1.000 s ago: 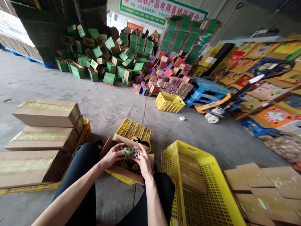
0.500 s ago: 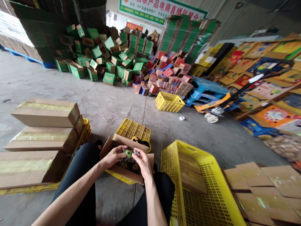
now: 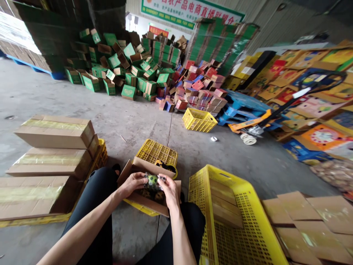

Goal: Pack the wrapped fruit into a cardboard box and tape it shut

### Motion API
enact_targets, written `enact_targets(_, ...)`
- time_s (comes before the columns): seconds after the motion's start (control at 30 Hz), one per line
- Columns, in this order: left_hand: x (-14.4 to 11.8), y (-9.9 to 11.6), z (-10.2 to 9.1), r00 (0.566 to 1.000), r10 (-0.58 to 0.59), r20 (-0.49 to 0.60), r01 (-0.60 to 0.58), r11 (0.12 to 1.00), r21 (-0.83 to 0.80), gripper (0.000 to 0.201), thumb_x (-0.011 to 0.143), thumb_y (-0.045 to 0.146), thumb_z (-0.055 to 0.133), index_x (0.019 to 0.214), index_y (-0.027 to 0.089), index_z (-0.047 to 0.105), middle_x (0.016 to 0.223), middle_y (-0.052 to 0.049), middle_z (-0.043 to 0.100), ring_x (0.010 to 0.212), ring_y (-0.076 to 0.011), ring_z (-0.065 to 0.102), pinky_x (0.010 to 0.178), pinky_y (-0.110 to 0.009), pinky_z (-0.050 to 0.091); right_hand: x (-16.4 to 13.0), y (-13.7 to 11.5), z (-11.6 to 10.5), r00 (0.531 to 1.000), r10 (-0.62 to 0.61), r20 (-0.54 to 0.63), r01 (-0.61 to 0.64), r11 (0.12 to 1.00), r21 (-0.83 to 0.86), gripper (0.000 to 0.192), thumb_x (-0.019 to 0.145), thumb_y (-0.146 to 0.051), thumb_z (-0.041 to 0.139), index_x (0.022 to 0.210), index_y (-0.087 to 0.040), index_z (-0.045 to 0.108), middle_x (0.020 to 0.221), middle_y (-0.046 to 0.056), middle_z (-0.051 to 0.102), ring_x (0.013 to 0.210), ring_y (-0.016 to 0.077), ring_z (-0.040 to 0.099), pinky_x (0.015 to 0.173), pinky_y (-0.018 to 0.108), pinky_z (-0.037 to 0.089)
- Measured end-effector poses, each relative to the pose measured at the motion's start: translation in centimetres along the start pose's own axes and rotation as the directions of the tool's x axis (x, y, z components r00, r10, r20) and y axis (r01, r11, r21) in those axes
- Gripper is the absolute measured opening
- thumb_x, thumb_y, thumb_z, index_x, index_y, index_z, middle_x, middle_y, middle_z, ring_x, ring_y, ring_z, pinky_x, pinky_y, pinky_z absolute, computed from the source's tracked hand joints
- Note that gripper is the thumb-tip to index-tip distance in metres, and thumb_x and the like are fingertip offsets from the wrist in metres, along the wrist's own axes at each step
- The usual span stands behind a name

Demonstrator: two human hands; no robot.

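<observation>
An open cardboard box [image 3: 138, 201] rests on a yellow crate [image 3: 156, 152] between my knees. Over its opening, my left hand [image 3: 131, 183] and my right hand [image 3: 168, 190] both grip a small packet in clear shiny wrap with a green round thing inside [image 3: 151, 180]. Below the packet, dark packed items fill the box. My forearms reach in from the bottom of the view.
Sealed long cartons [image 3: 56, 131] are stacked on my left. A big yellow crate [image 3: 231, 217] with flat cartons stands at my right, more flat cartons [image 3: 311, 221] beyond it. Ahead lie piles of green boxes [image 3: 129, 62], red boxes [image 3: 198, 92], another yellow crate [image 3: 199, 119] and a pallet jack [image 3: 249, 127].
The wrapped packet has been pulled in a little tighter between my hands, and its green part now faces up. My hands stay over the box.
</observation>
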State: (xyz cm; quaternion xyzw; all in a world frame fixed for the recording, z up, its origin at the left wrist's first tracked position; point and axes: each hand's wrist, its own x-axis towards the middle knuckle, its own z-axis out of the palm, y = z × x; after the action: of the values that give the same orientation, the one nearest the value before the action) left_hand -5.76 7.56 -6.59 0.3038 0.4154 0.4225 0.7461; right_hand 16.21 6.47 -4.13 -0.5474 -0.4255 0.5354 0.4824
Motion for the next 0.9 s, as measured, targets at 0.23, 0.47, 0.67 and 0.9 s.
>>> enact_targets(0.23,0.1,-0.1,-0.1,0.998,0.024,-0.056,-0.026,0.999,-0.022,0.046,0.059,0.046,0.103,0.081,0.018,0.074,0.083,-0.003,0.076,0.079,-0.0187,0.071,0.079,-0.031,0.055,0.0,0.0,0.0,1.000,0.004,0.002,-0.004,1.000,0.001,0.057,0.071,-0.061,0.090,0.112,-0.023,0.081,0.106,0.009,0.082,0.100,0.0298,0.076,0.088,0.042,0.063)
enact_targets(0.47,0.0,0.2,0.1,0.994,0.077,-0.079,-0.077,0.997,0.005,0.047,0.058,0.050,0.102,0.076,0.017,0.073,0.080,-0.004,0.074,0.073,-0.0173,0.068,0.075,-0.030,0.053,-0.3,-0.2,0.1,1.000,0.022,0.014,-0.022,1.000,0.002,0.057,0.073,-0.063,0.088,0.114,-0.025,0.081,0.107,0.008,0.081,0.101,0.0294,0.076,0.088,0.042,0.063)
enact_targets(0.67,0.3,0.0,-0.1,0.991,0.110,-0.074,-0.108,0.994,0.032,0.047,0.061,0.052,0.101,0.075,0.017,0.073,0.077,-0.003,0.072,0.069,-0.0155,0.065,0.069,-0.028,0.050,-0.6,-0.8,0.3,0.999,0.053,0.006,-0.053,0.999,0.013,0.058,0.071,-0.065,0.090,0.112,-0.025,0.081,0.106,0.008,0.081,0.098,0.0281,0.076,0.084,0.039,0.063)
enact_targets(0.9,0.3,0.0,0.0,0.990,0.096,-0.100,-0.093,0.995,0.027,0.050,0.059,0.054,0.101,0.076,0.017,0.072,0.073,0.000,0.069,0.064,-0.0120,0.061,0.062,-0.023,0.046,-0.7,-0.9,0.4,0.998,0.064,0.005,-0.064,0.998,0.003,0.060,0.070,-0.066,0.089,0.113,-0.024,0.081,0.105,0.008,0.081,0.094,0.0272,0.076,0.077,0.036,0.062)
